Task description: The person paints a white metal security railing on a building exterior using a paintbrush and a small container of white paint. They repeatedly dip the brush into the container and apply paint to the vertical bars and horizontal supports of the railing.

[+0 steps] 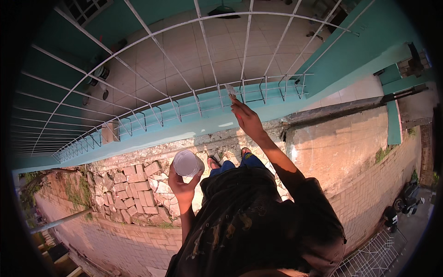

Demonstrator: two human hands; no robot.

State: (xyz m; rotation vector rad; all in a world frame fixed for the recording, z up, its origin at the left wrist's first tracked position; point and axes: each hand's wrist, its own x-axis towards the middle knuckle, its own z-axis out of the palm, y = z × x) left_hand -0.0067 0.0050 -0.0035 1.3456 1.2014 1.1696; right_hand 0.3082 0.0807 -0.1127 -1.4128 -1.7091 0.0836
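My left hand (183, 186) is closed around a round white tub (187, 162), held out in front of my body above the paving. White material shows inside it, but I cannot make out whether it is liquid. Stretched forward, my right hand (248, 119) grips a small paintbrush (231, 90) with a pale, whitish head. The brush head is up at the lower rail of a white metal fence (202, 32), beside one of its upright bars. Part of the brush handle is hidden by my fingers.
Below the fence runs a turquoise ledge (184, 121), joined to a turquoise pillar (344, 57) at the right. A tiled floor (184, 55) lies behind the bars. Broken bricks and stones (138, 187) pave the ground by my feet. A motorcycle (408, 198) stands far right, near a person (391, 218).
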